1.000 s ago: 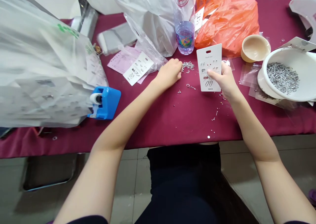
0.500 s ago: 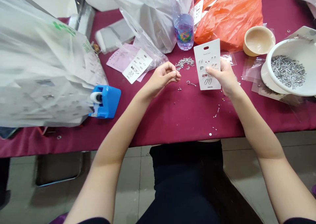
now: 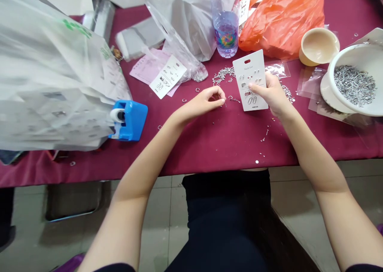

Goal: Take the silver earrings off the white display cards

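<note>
- Since the last view, the left hand (image 3: 205,104) has closed to a pinch beside the card; whatever it holds is too small to tell.
- The right hand (image 3: 273,96) grips the slightly tilted white earring card (image 3: 249,80), thumb on its front, above the maroon tablecloth (image 3: 227,148).
- Loose silver earring parts (image 3: 223,75) lie just behind the card.
- A white bowl (image 3: 333,86) of silver parts sits to the right.

White earring card (image 3: 250,69), maroon tablecloth (image 3: 227,144), orange plastic bag (image 3: 281,20)

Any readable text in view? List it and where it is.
"claire's": foot of the white earring card
Card's top line: too small to read
Green print on the white plastic bag: too blurred
Pink sheet: too small to read
</note>
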Action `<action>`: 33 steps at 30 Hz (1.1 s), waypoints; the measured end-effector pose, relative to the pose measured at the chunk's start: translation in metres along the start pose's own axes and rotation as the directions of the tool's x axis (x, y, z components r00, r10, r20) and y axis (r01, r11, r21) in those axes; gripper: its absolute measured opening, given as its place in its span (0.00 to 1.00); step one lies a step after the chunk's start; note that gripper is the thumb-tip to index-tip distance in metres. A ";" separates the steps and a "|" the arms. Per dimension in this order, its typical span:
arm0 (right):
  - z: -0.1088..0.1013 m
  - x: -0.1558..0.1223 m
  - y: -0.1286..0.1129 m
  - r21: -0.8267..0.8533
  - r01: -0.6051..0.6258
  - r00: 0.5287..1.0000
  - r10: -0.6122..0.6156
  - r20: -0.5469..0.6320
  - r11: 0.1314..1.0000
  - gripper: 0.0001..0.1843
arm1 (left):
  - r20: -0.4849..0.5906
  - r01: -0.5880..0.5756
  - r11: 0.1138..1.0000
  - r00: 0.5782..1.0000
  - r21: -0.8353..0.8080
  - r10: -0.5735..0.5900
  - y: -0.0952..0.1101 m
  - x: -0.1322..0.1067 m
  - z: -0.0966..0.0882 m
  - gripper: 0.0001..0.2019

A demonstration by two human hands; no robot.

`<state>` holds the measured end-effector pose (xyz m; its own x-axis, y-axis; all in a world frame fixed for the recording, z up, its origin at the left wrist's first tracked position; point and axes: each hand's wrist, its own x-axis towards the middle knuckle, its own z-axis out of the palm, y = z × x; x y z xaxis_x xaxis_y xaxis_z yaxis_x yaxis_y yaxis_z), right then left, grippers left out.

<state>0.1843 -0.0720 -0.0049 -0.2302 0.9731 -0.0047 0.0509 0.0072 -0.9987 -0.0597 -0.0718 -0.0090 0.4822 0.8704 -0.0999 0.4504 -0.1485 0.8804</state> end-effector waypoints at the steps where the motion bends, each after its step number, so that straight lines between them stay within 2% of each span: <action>1: 0.000 0.000 0.000 0.002 -0.001 1.000 0.001 0.006 1.000 0.29 | -0.025 0.009 0.995 1.000 0.100 -0.007 -0.005 0.001 -0.001 0.03; 3: 0.000 0.000 0.001 -0.002 -0.007 1.000 0.007 0.019 1.000 0.29 | -0.129 0.032 0.958 0.992 0.286 0.005 -0.015 0.001 -0.002 0.03; 5: 0.000 0.001 0.002 -0.011 -0.016 1.000 0.017 0.026 1.000 0.29 | -0.213 0.046 0.922 0.976 0.383 0.040 -0.020 -0.001 -0.001 0.08; 6: 0.000 0.001 0.002 -0.016 -0.021 0.999 0.021 0.027 1.000 0.28 | -0.221 0.035 0.912 0.973 0.408 0.061 -0.020 -0.004 0.000 0.10; 8: 0.000 0.001 0.002 -0.023 -0.024 1.000 0.024 0.019 0.999 0.28 | -0.187 -0.013 0.878 0.976 0.478 0.116 -0.017 -0.009 0.003 0.10; 11: 0.002 0.000 0.000 -0.030 -0.019 1.000 0.019 -0.002 0.999 0.26 | -0.117 -0.050 0.787 0.981 0.615 0.153 -0.006 -0.014 0.009 0.05; 16: 0.003 -0.002 -0.002 -0.077 0.007 1.000 -0.009 -0.018 0.997 0.26 | -0.114 0.044 0.709 0.992 0.704 0.052 0.010 -0.008 0.015 0.05; 21: 0.002 0.000 0.001 -0.091 0.042 0.999 -0.044 -0.018 0.995 0.32 | -0.092 0.084 0.642 0.996 0.762 -0.021 0.026 -0.002 0.018 0.08; 25: 0.001 0.001 0.002 -0.044 0.009 1.000 -0.010 -0.014 0.999 0.34 | -0.080 0.071 0.653 0.997 0.754 -0.015 0.031 0.000 0.020 0.07; 28: 0.001 0.000 0.001 0.017 -0.008 1.000 0.008 0.016 1.000 0.33 | -0.070 0.052 0.674 0.998 0.737 -0.001 0.024 0.005 0.021 0.07; 31: 0.002 -0.002 -0.002 0.057 -0.038 0.998 0.035 0.053 0.998 0.30 | -0.080 0.005 0.730 0.994 0.684 0.069 0.013 0.009 0.020 0.06; 33: 0.004 -0.004 -0.005 0.065 -0.056 0.995 0.051 0.081 0.996 0.31 | -0.149 -0.012 0.799 0.981 0.601 0.127 0.010 0.009 0.020 0.05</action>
<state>0.1812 -0.0773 -0.0001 -0.3053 0.9504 -0.0598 0.0007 -0.0626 -0.9980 -0.0364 -0.0750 -0.0104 0.4180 0.9047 0.0824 0.8058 -0.4112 0.4261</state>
